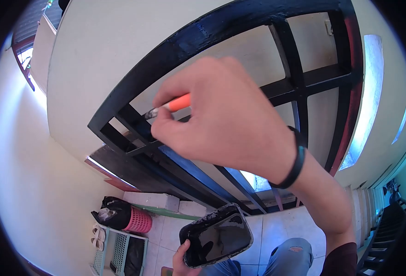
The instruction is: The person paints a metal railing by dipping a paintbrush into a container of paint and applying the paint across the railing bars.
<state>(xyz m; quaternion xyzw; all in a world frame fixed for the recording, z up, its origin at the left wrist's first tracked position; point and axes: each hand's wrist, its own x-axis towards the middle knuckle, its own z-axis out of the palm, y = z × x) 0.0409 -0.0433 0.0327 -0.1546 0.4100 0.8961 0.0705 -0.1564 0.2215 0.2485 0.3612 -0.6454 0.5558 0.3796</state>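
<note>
Right grip (pixel 226 115) closed round orange-handled brush (pixel 181 102), left grip (pixel 183 262) clasping black tray (pixel 212 216)

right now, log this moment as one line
right hand: pinching orange-handled brush | bristles: beside black frame, contact unclear | left hand: gripping container | contents: dark liquid

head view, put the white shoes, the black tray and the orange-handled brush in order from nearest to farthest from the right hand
1. Orange-handled brush: gripped in the right hand.
2. Black tray: below, held by the left hand.
3. White shoes: farthest, at the picture's lower left.
</note>
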